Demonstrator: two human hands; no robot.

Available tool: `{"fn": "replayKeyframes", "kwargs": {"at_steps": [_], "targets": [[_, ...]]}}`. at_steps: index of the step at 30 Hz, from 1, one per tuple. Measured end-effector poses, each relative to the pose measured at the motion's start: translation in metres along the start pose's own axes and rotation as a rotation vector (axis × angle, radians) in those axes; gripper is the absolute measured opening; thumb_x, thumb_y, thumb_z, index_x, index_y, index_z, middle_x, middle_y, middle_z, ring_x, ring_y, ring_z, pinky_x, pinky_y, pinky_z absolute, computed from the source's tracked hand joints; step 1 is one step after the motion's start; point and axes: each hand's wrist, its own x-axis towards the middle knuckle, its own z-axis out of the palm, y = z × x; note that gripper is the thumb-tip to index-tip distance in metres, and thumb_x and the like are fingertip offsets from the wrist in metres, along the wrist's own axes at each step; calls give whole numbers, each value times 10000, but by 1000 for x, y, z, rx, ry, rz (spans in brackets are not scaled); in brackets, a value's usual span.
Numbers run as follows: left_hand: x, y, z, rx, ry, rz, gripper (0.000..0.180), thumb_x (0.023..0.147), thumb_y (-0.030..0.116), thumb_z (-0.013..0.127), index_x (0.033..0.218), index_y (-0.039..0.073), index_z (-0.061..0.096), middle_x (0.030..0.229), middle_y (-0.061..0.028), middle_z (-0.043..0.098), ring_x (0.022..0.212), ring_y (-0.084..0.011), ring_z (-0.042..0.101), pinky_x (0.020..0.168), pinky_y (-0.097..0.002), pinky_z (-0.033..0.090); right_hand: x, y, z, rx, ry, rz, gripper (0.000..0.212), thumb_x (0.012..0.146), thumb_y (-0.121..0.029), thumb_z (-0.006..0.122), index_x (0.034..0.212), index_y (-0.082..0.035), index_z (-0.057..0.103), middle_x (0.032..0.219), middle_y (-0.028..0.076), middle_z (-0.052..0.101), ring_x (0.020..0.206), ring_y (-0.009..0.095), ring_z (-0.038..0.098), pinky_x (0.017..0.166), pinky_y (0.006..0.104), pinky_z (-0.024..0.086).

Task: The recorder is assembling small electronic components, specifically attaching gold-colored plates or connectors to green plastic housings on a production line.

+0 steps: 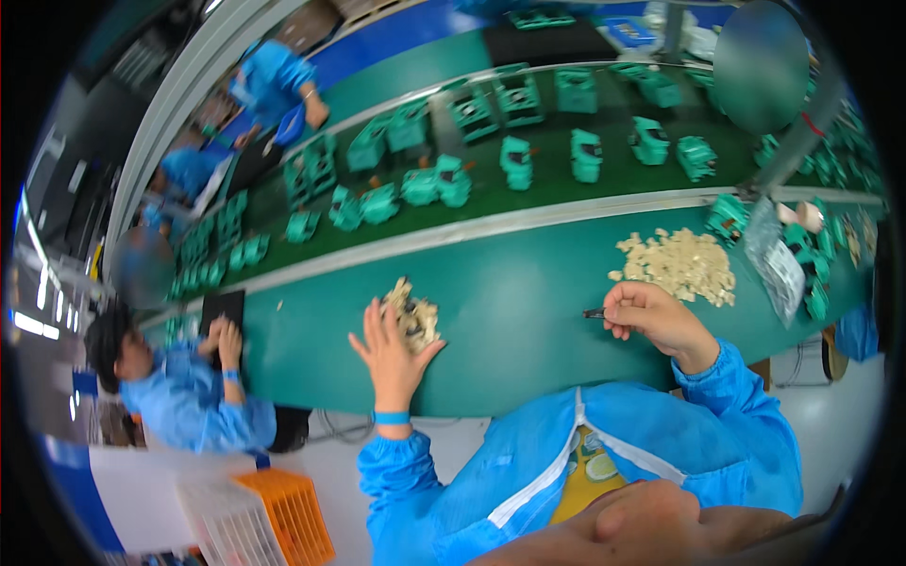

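Observation:
My left hand (389, 363) is spread flat, fingers apart, at a small heap of cream-coloured pieces (422, 323) with some dark bits among them. Its fingers reach along the heap's left side and nothing is gripped. Between thumb and fingertips, my right hand (656, 323) pinches a small black part (594, 313), too small to name more exactly, held over the green tabletop (510, 321). Just beyond that hand lies a larger spread of loose cream-coloured pieces (681, 264).
Green moulded housings (516, 162) stand in rows on the dark green conveyor belt beyond a pale rail (528, 219). A clear plastic bag (776, 264) and more green parts (816, 283) lie at right. A co-worker (193, 387) sits at left, near an orange crate (288, 514).

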Motion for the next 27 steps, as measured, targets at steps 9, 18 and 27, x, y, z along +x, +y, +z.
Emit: {"fn": "replayKeyframes", "kwargs": {"at_steps": [9, 18, 27], "targets": [[36, 87, -73, -544, 152, 187, 636, 935, 325, 659, 1480, 58, 471, 1581, -192, 380, 1460, -387, 366, 1200, -639, 177, -61, -58, -112, -167, 518, -464, 247, 947, -111, 685, 1169, -48, 598, 949, 25, 677, 852, 122, 626, 762, 257, 479], [62, 187, -156, -1250, 432, 878, 510, 928, 421, 683, 1348, 145, 602, 1469, -202, 481, 1362, -370, 459, 1151, -639, 315, 37, -82, -228, -1096, 853, -360, 1045, 735, -294, 878, 1562, -18, 301, 1405, 292, 526, 1333, 403, 513, 1073, 457, 452], [53, 173, -196, -1203, 1227, 470, 571, 1021, 478, 511, 1404, 54, 530, 1522, -161, 449, 1441, -359, 379, 1153, -760, 234, 112, -68, -291, -1280, 843, -228, 1276, 660, -373, 903, 1596, 28, 134, 1461, 353, 471, 1331, 466, 512, 1095, 449, 440]]}}
